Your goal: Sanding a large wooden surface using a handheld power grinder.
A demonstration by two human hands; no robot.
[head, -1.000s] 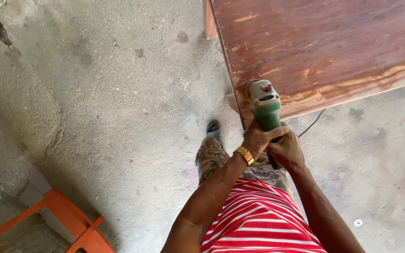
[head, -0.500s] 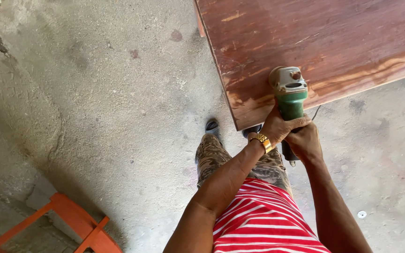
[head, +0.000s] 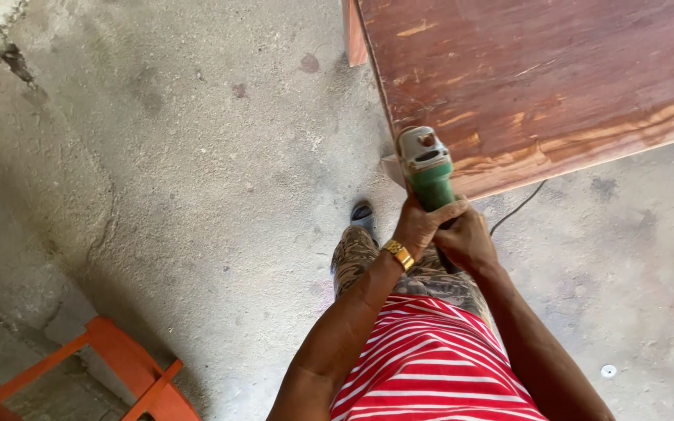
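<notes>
Over the wooden board (head: 555, 78), both hands' fingers, left hand (head: 419, 226) and right hand (head: 468, 240), wrap the green grinder (head: 429, 173).

My red-and-white striped top (head: 431, 366), bare forearms with no sleeves, a gold watch band (head: 399, 254) on my left wrist, patterned grey-brown trousers (head: 352, 261) below, a dark sandal (head: 363, 214) on my foot
</notes>
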